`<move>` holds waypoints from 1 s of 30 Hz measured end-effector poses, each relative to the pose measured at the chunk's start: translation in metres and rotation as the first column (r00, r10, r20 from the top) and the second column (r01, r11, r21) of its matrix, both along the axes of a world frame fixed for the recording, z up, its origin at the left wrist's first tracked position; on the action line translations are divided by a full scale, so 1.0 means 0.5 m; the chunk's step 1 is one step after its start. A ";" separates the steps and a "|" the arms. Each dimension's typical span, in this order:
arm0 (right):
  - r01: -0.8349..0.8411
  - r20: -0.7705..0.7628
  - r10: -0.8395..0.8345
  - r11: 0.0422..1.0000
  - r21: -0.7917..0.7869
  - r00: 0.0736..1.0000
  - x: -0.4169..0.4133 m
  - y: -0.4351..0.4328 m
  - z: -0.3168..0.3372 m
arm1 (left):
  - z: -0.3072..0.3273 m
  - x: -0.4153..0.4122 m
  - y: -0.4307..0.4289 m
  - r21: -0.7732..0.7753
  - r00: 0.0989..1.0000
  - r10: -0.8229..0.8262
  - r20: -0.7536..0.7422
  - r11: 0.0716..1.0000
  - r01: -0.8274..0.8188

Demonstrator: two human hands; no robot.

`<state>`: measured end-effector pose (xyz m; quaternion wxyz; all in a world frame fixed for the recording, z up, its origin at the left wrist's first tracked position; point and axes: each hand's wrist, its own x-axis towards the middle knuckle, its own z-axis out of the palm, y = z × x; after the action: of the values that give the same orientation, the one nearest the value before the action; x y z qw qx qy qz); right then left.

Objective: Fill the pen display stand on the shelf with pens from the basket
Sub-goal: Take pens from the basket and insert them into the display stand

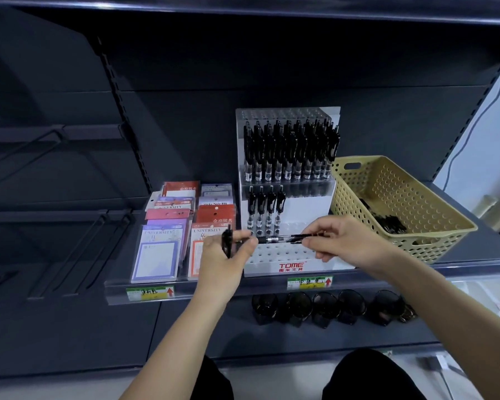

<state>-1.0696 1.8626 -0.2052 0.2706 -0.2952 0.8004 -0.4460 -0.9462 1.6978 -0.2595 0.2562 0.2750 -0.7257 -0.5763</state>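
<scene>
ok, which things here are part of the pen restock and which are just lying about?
Job: white tiered plastic pen display stand; beige perforated plastic basket; black pen gripped by left hand and right hand.
Lying about: clear-sleeved sticky note packs; black mesh cups below; green-yellow price labels.

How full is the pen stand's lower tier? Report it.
Mostly empty. Four pens stand upright at the left of the display stand's lower tier; its other visible holes are bare.

I see a dark grey back panel point(272, 67) with a slotted upright point(122, 116) on the left. Right edge: pale wall point(491, 134) with a thin cable point(452, 163) hanging down it. Light floor point(272, 382) below.
</scene>
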 end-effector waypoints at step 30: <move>0.366 -0.315 -0.458 0.877 -0.310 0.831 -0.066 -0.121 0.005 | -0.009 0.017 -0.006 0.000 0.998 0.035 0.045 0.999 -0.035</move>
<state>-1.1025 1.8019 -0.2027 -0.0297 -0.2251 0.8230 -0.5206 -0.9375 1.6948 -0.2637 0.2497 0.3007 -0.7263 -0.5655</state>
